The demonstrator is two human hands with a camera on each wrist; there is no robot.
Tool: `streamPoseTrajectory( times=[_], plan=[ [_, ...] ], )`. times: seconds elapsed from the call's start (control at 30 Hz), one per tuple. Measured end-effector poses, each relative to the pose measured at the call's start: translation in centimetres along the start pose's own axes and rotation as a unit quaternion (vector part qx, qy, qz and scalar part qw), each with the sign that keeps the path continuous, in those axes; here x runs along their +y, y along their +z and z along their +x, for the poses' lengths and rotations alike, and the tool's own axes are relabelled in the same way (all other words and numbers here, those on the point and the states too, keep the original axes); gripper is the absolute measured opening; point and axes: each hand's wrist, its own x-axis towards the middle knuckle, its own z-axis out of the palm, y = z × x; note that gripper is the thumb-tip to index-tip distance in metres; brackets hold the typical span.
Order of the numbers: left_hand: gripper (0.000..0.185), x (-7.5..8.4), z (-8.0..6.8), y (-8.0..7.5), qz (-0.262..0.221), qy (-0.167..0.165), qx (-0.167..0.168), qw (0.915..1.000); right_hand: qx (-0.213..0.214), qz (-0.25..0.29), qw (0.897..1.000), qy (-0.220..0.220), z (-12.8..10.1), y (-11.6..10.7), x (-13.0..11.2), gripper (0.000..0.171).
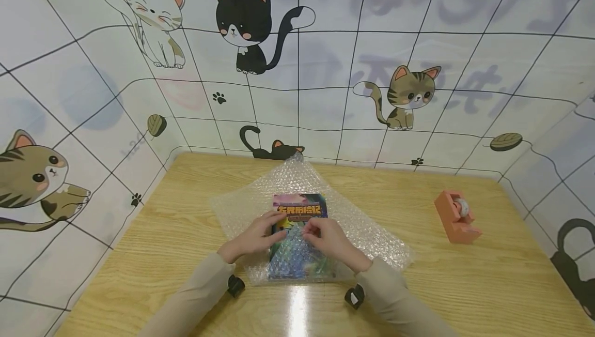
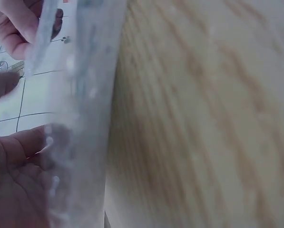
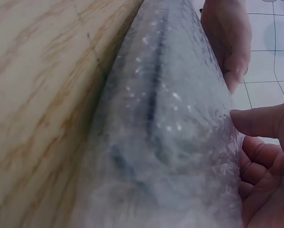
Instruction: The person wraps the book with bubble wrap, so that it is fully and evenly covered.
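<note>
Book (image 1: pixel 299 212) lies flat at table centre, near edge side, on a sheet of bubble wrap (image 1: pixel 353 223); the near flap of the wrap is folded up over the book's lower half, top title strip still bare. Left hand (image 1: pixel 257 234) sits on the book's left edge, fingers curled and pinching the wrap flap there. Right hand (image 1: pixel 325 236) is just right of it on the book's middle, fingers bent down and gripping the same flap. Hands nearly touching each other. Wrist views are blurred: left wrist shows fingers (image 2: pixel 18 147) behind the wrap, right wrist shows a thumb (image 3: pixel 260 121) pressed on wrap over the book. Tape dispenser (image 1: pixel 456 216) stands well apart at right on the table (image 1: pixel 162 233). Cat-print wall (image 1: pixel 325 58) behind.
</note>
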Motion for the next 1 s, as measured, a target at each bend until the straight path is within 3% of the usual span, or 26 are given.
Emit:
streamPoseTrajectory(
  times=[0.17, 0.33, 0.63, 0.87, 1.0],
  plan=[
    [0.081, 0.3, 0.0, 0.1, 0.018, -0.025, -0.009, 0.9995, -0.010, -0.013, 1.000, 0.027, 0.3, 0.3, 0.3, 0.006],
    [0.089, 0.5, 0.0, 0.2, 0.029, -0.037, -0.014, 0.9988, -0.021, -0.035, 0.998, 0.040, 0.5, 0.6, 0.4, 0.006],
    [0.086, 0.6, 0.0, 0.2, 0.050, -0.023, -0.013, 0.9984, -0.012, -0.067, 0.998, 0.014, 0.7, 1.0, 0.8, 0.008],
    [0.084, 0.3, 0.1, 0.4, 0.054, -0.008, -0.007, 0.9985, -0.023, -0.037, 0.999, -0.024, 1.7, -0.1, 1.8, 0.011],
    [0.083, 0.2, 0.3, 0.5, 0.054, 0.000, -0.002, 0.9985, -0.014, -0.036, 0.999, -0.020, 3.0, -1.2, 1.9, 0.012]
  ],
)
